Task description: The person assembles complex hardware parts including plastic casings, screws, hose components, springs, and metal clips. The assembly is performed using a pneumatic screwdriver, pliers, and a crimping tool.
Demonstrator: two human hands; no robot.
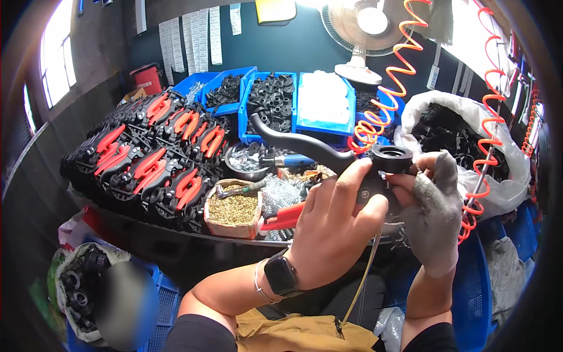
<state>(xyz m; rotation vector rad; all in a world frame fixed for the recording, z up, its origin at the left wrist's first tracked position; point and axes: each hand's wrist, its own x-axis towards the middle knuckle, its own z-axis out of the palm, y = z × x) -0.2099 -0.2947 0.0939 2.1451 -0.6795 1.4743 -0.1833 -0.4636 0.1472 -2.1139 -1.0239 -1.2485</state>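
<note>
A black plastic tool body with a long curved handle [293,141] is between my hands, at the table's front edge. A round black ring [392,157] sits at its right end. My left hand [334,229], bare with a watch at the wrist, is closed on the body, index finger and thumb pressed to it. My right hand [434,205], in a grey fingertip-less glove, grips the body beside and below the ring. A small bright piece shows by its fingertips, too small to name. The lower part of the body is partly hidden by my hands.
Red-and-black clamp-like tools [146,164] are piled at left. A box of small brass-coloured screws [234,214] stands near the front edge. Blue bins [271,79] of black parts line the back. Orange coiled hoses [399,64] hang at right, by a white sack [510,176].
</note>
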